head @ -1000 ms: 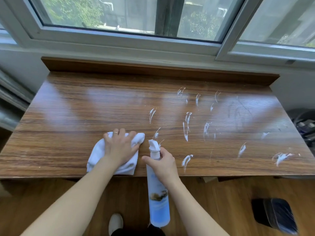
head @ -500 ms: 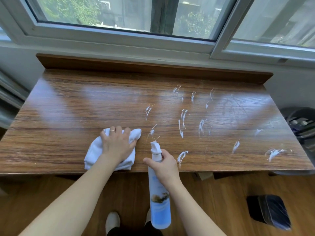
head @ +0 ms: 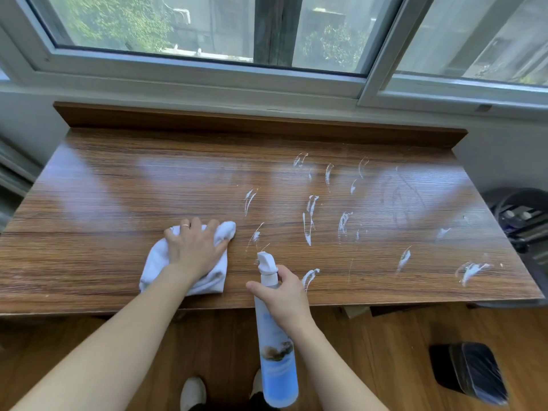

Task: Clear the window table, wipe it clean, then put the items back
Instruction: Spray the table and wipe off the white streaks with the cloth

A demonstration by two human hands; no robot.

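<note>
Surroundings: a window (head: 207, 28) runs along the far wall, with a white frame and sill just behind the counter. On the floor at near right lies a dark box-like thing (head: 470, 373); at the right edge, beside the counter, sits a dark round bin (head: 522, 218) with things in it that are too blurred to name.
Counter: a wooden counter (head: 118, 197) with a raised wooden lip along its far edge. White foam streaks (head: 310, 216) are scattered over its middle and right half, and one streak lies just beside the right hand.
Open room: the left half and the far left of the counter are bare, glossy wood. The near edge runs under both forearms, with wooden floor below it.
Cloth: a white cloth (head: 154, 262) lies bunched on the counter near the front edge, left of centre.
Left hand: the left hand (head: 194, 250) lies palm down on the cloth, fingers (head: 215, 225) spread and only slightly bent, pressing it to the wood. A ring shows on one finger.
Spray bottle: a tall blue and white spray bottle (head: 277, 351) stands upright, mostly in front of and below the near edge, its white nozzle pointing out over the counter.
Right hand: the right hand (head: 281, 295) grips the bottle neck, thumb stretched to the left, fingers curled round the far side.
Feet: a white shoe (head: 192, 393) shows on the floor below.
</note>
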